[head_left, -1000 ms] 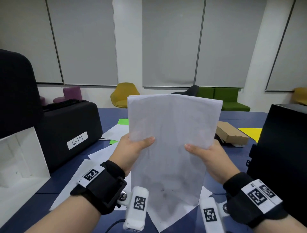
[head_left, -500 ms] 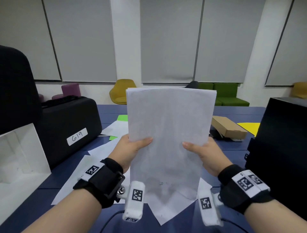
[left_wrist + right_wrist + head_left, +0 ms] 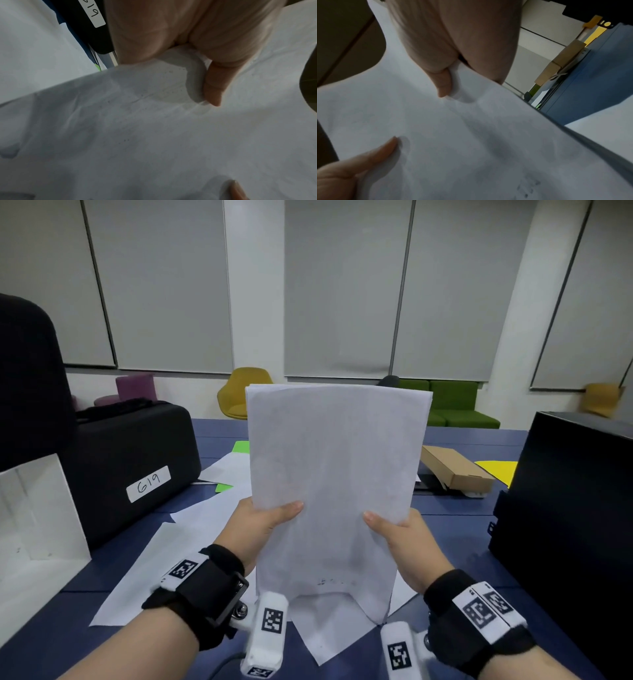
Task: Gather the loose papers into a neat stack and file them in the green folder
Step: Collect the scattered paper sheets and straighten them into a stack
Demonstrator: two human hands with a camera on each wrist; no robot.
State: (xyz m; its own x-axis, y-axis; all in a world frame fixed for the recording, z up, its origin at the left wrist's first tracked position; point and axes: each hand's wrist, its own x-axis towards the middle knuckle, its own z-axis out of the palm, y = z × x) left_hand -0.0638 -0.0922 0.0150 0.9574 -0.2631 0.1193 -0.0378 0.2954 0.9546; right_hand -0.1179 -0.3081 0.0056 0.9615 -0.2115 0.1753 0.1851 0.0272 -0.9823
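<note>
I hold a stack of white papers (image 3: 334, 474) upright above the blue table (image 3: 455, 518). My left hand (image 3: 263, 522) pinches its left edge, thumb on the near face. My right hand (image 3: 397, 529) pinches the right edge the same way. The stack's bottom edge curls above a loose sheet (image 3: 329, 635). In the left wrist view my thumb presses the papers (image 3: 154, 135); in the right wrist view the papers (image 3: 471, 142) fill the frame. More loose sheets (image 3: 144, 573) lie at the left. A green folder (image 3: 241, 447) shows partly behind the stack, under a white sheet (image 3: 229, 470).
A black case (image 3: 133, 474) labelled 619 stands at the left, a white box (image 3: 34, 518) in front of it. A cardboard box (image 3: 455, 470) and yellow paper (image 3: 496, 467) lie at the right back. A tall black box (image 3: 568, 525) stands at the right edge.
The camera view has tilted up a little and the stack's top edges look more even. Both hands keep their pinch on the papers.
</note>
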